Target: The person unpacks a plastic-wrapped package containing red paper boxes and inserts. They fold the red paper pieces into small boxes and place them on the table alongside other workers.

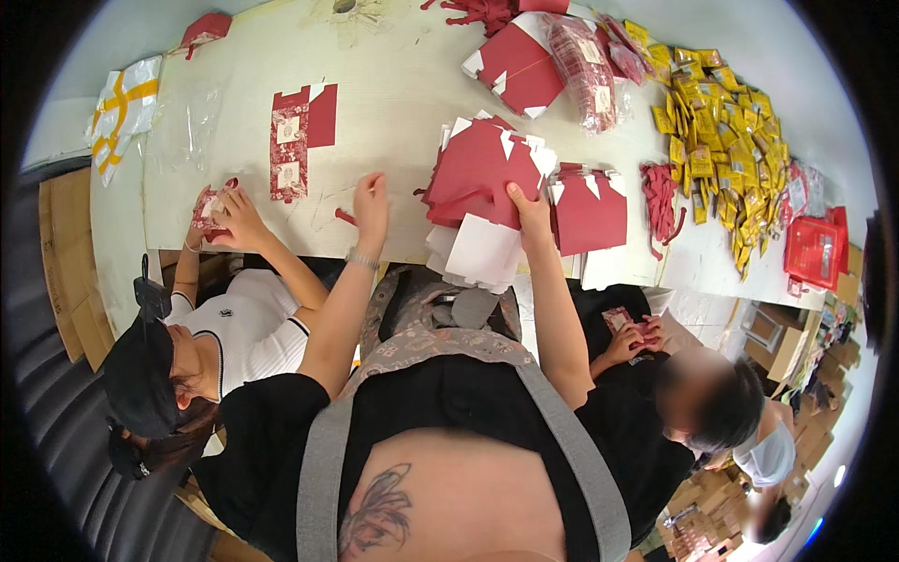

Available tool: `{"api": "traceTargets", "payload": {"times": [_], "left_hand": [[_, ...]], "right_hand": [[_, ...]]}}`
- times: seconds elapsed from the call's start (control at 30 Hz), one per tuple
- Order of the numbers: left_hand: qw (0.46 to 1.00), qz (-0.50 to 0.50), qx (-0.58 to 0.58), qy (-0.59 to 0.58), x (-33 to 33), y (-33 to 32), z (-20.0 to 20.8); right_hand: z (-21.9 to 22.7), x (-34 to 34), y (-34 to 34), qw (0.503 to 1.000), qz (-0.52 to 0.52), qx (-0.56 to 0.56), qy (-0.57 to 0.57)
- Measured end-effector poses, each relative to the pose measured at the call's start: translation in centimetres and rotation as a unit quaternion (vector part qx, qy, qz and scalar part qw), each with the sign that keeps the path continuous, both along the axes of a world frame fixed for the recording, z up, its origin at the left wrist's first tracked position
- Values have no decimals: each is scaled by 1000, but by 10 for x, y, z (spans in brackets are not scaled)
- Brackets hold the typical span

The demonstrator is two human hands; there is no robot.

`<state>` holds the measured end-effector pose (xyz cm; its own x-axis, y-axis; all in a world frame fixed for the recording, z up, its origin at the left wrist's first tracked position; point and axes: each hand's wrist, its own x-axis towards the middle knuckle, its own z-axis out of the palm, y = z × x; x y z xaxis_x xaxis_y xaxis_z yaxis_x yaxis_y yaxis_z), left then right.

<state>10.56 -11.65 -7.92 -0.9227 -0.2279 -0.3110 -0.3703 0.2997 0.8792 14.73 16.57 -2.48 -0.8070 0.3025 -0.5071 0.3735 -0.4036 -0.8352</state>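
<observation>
Right hand (534, 214) grips edge of red card stack (473, 173) at stack's 4 o'clock, thumb on top. Left hand (372, 201) at stack's 9, fingers curled; cannot tell if holding anything. Stack at near edge of table (403, 103). Second red stack (592, 214) just beside, between 3 and 4. Farther out: red cords (658, 201) at 3; yellow packets (735, 140) nearly 3; patterned strip (288, 140) at 9.
</observation>
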Motion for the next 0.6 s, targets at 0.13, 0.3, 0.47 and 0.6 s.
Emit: {"api": "traceTargets", "payload": {"times": [0.13, 0.3, 0.47, 0.6], "left_hand": [[868, 56, -487, 83, 48, -17, 1], [950, -80, -302, 17, 51, -37, -4], [943, -152, -289, 62, 45, -28, -1], [998, 48, 16, 45, 20, -1, 3]], "right_hand": [[-24, 7, 10, 993, -9, 93, -66], [-34, 0, 5, 982, 35, 170, -79], [-30, -11, -1, 976, 72, 177, -103], [-41, -13, 6, 987, 75, 110, -93]]}}
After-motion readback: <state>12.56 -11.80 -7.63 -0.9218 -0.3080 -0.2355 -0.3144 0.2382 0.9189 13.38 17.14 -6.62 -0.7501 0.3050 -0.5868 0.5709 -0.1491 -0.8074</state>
